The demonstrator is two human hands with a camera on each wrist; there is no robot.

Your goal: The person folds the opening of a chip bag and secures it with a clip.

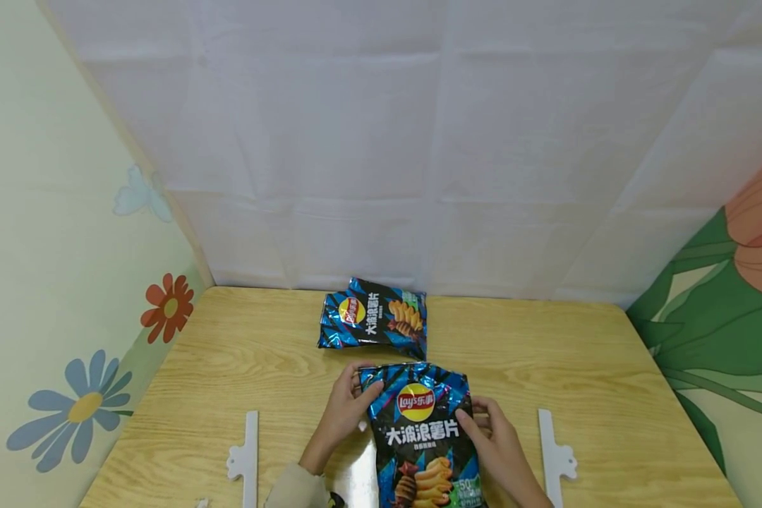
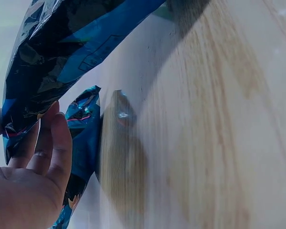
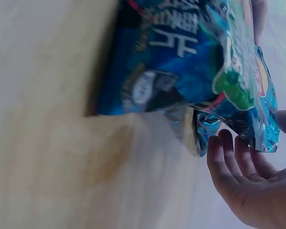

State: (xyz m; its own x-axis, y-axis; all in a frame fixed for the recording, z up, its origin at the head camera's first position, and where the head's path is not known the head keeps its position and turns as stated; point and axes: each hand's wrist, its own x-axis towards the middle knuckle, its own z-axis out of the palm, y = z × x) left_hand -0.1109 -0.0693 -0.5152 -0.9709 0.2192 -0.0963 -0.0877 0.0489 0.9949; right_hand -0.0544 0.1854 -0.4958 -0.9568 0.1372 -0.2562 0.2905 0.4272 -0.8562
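Observation:
Both hands hold a black and blue Lay's potato chip bag [image 1: 428, 451] at the front middle of the table, printed front facing up. My left hand [image 1: 343, 409] pinches its upper left corner, thumb on the front; in the left wrist view the fingers [image 2: 61, 143] curl behind the bag's dark edge. On the right side edge, my right hand [image 1: 498, 444] grips with the thumb on top and the fingers beneath. Just beyond the held bag, a second chip bag [image 1: 375, 317] of the same print lies on its side, touched by neither hand.
The wood-grain table [image 1: 228, 353] ends at a white cloth backdrop [image 1: 368, 141]. A white flat piece with a notched edge [image 1: 250, 458] lies at the left, and a similar white piece [image 1: 551, 458] at the right. A bright patch of glare shows beside the left wrist.

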